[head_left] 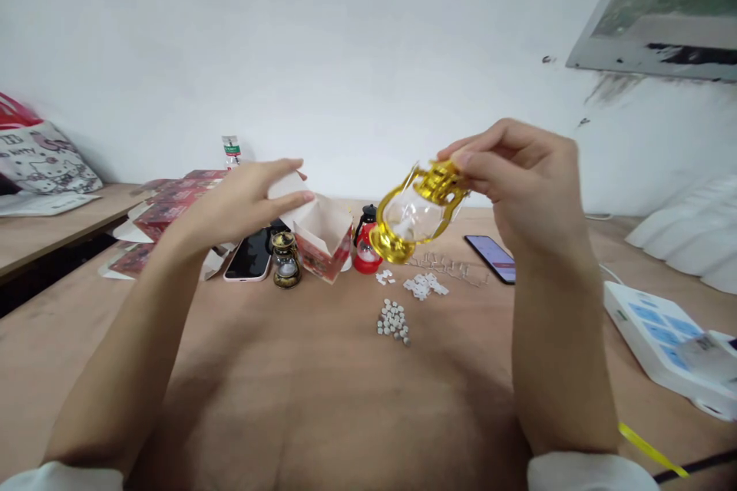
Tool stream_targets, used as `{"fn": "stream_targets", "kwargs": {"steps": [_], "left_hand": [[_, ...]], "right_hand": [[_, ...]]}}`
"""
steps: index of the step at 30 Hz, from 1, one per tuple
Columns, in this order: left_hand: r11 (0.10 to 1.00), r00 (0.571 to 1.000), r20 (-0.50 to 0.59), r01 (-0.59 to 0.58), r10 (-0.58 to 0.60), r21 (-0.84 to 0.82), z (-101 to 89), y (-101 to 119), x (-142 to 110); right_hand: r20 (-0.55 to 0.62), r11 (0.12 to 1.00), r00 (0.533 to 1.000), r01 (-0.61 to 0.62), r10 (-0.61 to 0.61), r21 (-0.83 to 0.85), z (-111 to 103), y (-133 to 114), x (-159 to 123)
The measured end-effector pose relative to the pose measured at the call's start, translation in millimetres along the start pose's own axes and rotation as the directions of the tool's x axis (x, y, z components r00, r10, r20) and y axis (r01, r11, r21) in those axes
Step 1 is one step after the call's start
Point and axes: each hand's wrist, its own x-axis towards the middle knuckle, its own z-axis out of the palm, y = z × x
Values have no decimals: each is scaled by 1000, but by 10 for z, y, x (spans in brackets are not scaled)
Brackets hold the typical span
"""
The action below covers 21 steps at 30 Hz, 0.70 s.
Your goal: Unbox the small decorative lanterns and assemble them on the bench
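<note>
My right hand point(507, 161) pinches a small gold lantern point(418, 211) by its top and holds it tilted above the table. The lantern has a clear globe and a round gold base. To the left, my left hand point(268, 188) grips a raised flap of an open red and white cardboard box point(325, 245), thumb on the near side. Beside the box stand a bronze-black lantern point(286, 261), a red lantern point(367, 249) and a black one point(368, 213) partly hidden behind it. I cannot see the bottom of the box.
Button cells point(393, 321), white plastic pieces point(424, 285) and thin metal parts point(449, 266) lie mid-table. Phones rest left point(249, 257) and right point(492, 257). Red boxes point(173, 207) are stacked at left; a white power strip point(662, 337) sits at right.
</note>
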Motion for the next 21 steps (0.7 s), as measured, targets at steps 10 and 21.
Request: {"fn": "stream_targets", "kwargs": {"steps": [10,21], "left_hand": [[899,783,-583,-71,-218,-431,-209,-159,-43],[111,724,-141,-89,-675,-990,125,-653,331]], "right_hand": [[692,883,669,112,272,-456,427,275,-26],[722,818,608,196,331,-540,572,460,-57]]}}
